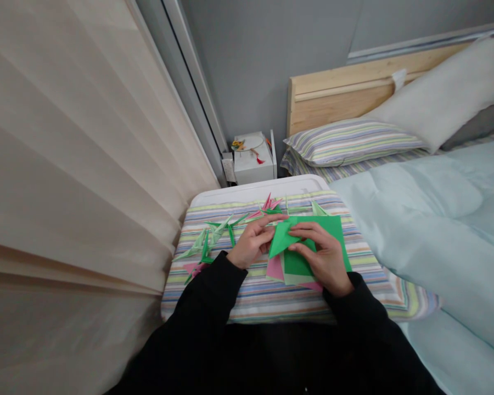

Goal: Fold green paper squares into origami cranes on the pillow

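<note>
Fingers (312,227) of left hand (250,244) and right hand (328,259) both pinched the folded green paper (280,241), ten o'clock over the sheet stack (333,227)! Pointed paper figures (219,232) sprawled toward nine o'clock across the striped cloth (255,299).

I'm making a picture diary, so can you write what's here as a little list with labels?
Right hand: holds a folded bright-green paper piece
Left hand: touches that piece's upper-left edge
Beneath: square paper stack, green on top, pink and pale-green edges showing
Nearby: pointed green and pink folded-paper shapes
Surface: striped cloth over a round-cornered white table
Right side: pale-blue quilt
</note>
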`<state>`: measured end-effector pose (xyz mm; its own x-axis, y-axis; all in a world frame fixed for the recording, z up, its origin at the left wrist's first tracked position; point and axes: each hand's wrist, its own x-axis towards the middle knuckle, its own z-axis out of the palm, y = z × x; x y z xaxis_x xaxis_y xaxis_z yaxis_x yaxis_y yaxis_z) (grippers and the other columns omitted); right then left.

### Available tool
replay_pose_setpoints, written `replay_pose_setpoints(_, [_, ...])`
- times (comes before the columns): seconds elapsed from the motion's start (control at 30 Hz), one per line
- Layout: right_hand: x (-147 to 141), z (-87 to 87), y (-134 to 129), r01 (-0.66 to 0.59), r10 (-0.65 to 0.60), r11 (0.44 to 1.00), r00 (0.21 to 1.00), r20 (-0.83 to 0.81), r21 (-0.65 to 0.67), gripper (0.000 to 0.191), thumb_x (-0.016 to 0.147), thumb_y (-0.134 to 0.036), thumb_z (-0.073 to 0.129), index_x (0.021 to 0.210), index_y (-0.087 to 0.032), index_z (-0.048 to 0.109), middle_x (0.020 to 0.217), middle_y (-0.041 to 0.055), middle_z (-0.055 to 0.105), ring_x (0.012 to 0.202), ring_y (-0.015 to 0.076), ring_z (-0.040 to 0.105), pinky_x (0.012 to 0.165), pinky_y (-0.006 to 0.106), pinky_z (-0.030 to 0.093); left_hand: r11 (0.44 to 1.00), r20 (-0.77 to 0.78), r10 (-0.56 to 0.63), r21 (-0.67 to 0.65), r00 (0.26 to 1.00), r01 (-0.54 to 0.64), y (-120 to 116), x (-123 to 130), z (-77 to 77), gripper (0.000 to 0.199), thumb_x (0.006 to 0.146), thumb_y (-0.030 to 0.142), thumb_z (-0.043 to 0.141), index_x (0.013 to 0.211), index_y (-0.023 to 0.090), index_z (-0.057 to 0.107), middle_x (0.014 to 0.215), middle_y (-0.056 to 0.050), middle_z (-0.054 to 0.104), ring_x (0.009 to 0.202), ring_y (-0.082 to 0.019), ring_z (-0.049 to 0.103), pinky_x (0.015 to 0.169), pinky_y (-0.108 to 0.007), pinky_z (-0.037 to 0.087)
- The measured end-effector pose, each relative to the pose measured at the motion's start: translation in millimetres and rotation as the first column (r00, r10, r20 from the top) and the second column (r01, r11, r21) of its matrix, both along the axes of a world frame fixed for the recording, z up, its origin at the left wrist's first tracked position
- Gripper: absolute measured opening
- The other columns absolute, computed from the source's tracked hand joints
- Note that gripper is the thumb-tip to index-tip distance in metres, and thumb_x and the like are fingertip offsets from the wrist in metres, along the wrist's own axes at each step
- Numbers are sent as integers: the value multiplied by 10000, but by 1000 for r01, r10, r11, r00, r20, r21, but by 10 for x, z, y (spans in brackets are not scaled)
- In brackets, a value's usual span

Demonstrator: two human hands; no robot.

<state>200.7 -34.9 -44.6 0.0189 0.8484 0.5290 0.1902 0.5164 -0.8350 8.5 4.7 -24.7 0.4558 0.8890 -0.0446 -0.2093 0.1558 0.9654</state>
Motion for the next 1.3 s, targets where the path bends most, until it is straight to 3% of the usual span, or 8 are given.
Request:
replay_pose_setpoints(0.3, [-30,-25,3,79,-83,995,995,62,62,78,945,-255,713,886,-246,762,933,57,775,943,240,716,886,414,556,999,35,-50,-14,998,51,38,-8,-49,316,736,222,711,1025,167,825,885,-71,769,753,-166,663,712,-266,488])
replay_pose_setpoints(0.53, [-56,-3,-17,109,-113,993,990,87,52,114,975,-231,650,876,-225,705,899,63,739,858,217,690,759,358,542,997,55,-36,-69,998,40,21,-16,-27,336,730,303,779,1006,117,826,875,-116,759,785,-206,691,736,-311,534])
replay_pose_setpoints(0.73, [-43,10,-30,96,-96,994,995,2,-59,152,966,-261,663,823,-219,693,907,62,725,875,212,684,737,338,534,1000,-126,-15,22,992,18,32,6,-41,378,773,439,821,1000,137,809,596,-2,583,492,-89,432,495,-248,309])
replay_pose_setpoints(0.87, [-37,-10,-18,74,-78,992,996,-37,-100,100,903,-312,746,884,-219,717,1174,106,670,1051,242,669,737,329,559,997,-148,58,62,987,-50,48,33,-58,381,740,509,842,766,136,768,552,29,509,482,-67,341,480,-241,228])
replay_pose_setpoints(0.97, [-42,-43,2,17,-33,983,996,-87,-181,194,826,-341,823,937,-223,716,1290,115,614,1130,263,650,742,328,579,990,-169,105,113,980,-87,52,40,-62,390,709,487,868,628,137,714,528,29,501,500,-79,382,491,-243,269])
replay_pose_setpoints(1.07, [-45,-86,25,-26,-22,967,982,-185,-252,166,848,-344,799,883,-224,689,1154,98,677,1113,259,663,777,338,581,992,-144,76,111,987,-61,46,49,-61,345,648,429,918,733,134,761,650,-3,653,583,-113,538,576,-257,414])
replay_pose_setpoints(1.2, [-40,-112,30,-14,-48,976,961,-273,-218,165,844,-322,801,798,-222,677,1059,82,689,1073,247,670,798,342,582,995,-111,84,68,990,-77,50,62,-72,427,612,382,947,926,146,780,827,-40,752,711,-162,670,712,-302,526])
replay_pose_setpoints(1.3, [-43,-99,18,15,-64,983,964,-260,-183,172,848,-317,799,772,-223,677,1068,83,667,1074,240,662,780,330,582,982,-135,163,119,977,-147,72,52,-87,373,648,412,924,870,148,784,823,-50,753,721,-167,671,706,-306,530])
